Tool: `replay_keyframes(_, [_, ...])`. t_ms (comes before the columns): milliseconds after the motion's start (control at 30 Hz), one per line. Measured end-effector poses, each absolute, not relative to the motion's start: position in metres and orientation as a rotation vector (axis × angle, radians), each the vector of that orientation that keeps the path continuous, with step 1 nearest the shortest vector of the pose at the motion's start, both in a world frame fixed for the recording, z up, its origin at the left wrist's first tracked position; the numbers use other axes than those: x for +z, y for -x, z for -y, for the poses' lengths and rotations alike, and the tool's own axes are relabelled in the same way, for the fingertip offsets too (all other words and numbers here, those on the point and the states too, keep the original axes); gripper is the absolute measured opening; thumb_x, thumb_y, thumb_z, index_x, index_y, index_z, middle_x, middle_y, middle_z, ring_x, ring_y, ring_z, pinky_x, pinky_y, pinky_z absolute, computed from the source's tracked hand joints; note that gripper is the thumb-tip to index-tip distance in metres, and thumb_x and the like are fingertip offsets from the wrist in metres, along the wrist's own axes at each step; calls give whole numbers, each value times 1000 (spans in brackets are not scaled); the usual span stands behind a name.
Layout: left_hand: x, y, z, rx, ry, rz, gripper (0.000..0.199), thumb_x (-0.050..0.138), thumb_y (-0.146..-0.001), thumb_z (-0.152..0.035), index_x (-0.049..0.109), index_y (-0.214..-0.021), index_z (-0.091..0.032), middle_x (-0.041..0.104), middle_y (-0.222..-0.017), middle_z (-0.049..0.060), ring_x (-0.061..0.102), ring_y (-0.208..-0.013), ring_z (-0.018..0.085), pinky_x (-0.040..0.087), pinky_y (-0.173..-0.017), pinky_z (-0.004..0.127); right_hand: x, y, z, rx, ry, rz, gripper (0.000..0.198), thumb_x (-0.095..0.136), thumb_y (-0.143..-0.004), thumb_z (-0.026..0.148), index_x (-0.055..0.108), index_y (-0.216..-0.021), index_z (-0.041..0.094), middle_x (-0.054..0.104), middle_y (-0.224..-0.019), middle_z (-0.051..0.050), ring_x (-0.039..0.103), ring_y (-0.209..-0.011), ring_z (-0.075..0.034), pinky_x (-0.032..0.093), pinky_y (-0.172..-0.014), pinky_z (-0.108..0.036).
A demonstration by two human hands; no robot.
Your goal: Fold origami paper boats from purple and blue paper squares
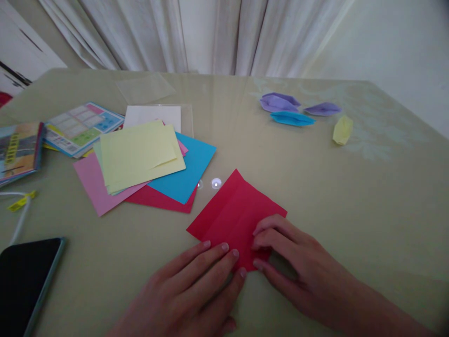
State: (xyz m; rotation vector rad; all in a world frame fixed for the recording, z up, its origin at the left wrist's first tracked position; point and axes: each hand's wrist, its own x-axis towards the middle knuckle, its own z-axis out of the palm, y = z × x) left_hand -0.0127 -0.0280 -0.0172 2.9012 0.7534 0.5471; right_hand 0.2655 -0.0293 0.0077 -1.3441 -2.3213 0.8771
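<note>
A square sheet of red paper (233,210) lies turned on the table in front of me, with faint crease lines running across it. My left hand (201,276) rests flat, its outstretched fingertips on the paper's lower left edge. My right hand (298,262) is curled around the right side of the sheet, fingertips on its surface and thumb at the lower edge. Part of the paper's right side is hidden beneath that hand.
Loose coloured sheets, including yellow (136,152), blue (191,164) and pink paper (101,187), overlap at left. Folded purple (279,102), blue (293,118) and yellow pieces (343,130) lie at far right. A phone (28,281), cable (21,222) and booklets (17,150) sit left.
</note>
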Motion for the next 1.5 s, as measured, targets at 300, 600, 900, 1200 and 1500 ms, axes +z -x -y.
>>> replay_keyframes(300, [-13, 14, 27, 533, -2893, -761, 37, 48, -115, -39, 73, -139, -28, 74, -144, -7, 66, -135, 12, 19, -136, 31, 18, -270, 35, 292, 1052, 2601, 40, 39, -116, 22, 79, -112, 21, 82, -113, -6, 76, -97, -20, 64, -87, -32])
replay_keyframes(600, [-12, 16, 31, 523, -2907, -737, 38, 47, -115, -38, 72, -141, -26, 73, -144, -6, 66, -136, 13, 16, -136, 33, 17, -266, 42, 227, 1075, 2598, 40, 41, -117, 24, 80, -111, 20, 83, -115, -5, 77, -101, -19, 64, -97, -33])
replay_keyframes(900, [-8, 21, 28, 536, -2883, -713, 35, 47, -115, -35, 77, -132, -28, 73, -145, -2, 63, -141, 14, 25, -134, 33, 13, -271, 46, 225, 1093, 2570, 36, 46, -116, 26, 81, -113, 21, 84, -118, -2, 79, -100, -19, 65, -94, -32])
replay_keyframes(1200, [-13, 22, 31, 497, -2850, -719, 33, 50, -113, -35, 74, -136, -30, 71, -148, -1, 62, -142, 16, 41, -128, 35, 14, -269, 46, 199, 1096, 2573, 38, 44, -116, 25, 81, -109, 20, 84, -117, -5, 79, -100, -19, 66, -94, -30])
replay_keyframes(1500, [-8, 21, 29, 494, -2867, -742, 33, 50, -114, -33, 73, -138, -29, 71, -148, -2, 64, -140, 15, 39, -129, 31, 12, -270, 49, 167, 1106, 2560, 37, 46, -115, 21, 82, -111, 17, 84, -117, -7, 79, -101, -19, 66, -98, -31])
